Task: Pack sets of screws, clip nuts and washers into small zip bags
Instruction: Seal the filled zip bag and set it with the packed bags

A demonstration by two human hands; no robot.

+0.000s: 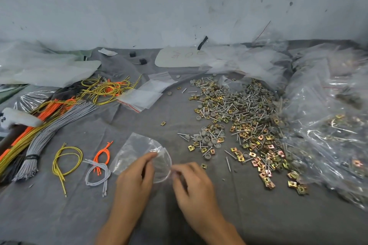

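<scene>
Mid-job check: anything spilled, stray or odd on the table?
No damage visible. The hardware pile lies loose on the cloth, with strays apart from it: one clip nut alone to its left, one screw near the right hand. That hand and the left hand pinch the bag open.

Lit softly and evenly, a bit grey and dull, with only faint shadows. Shiny white glare on the plastic bags (pixel 328 129) right of the screw pile (pixel 239 109). Sharp at the pile, soft and smeary far left of it. Stretched and bent toward the edges.
</scene>
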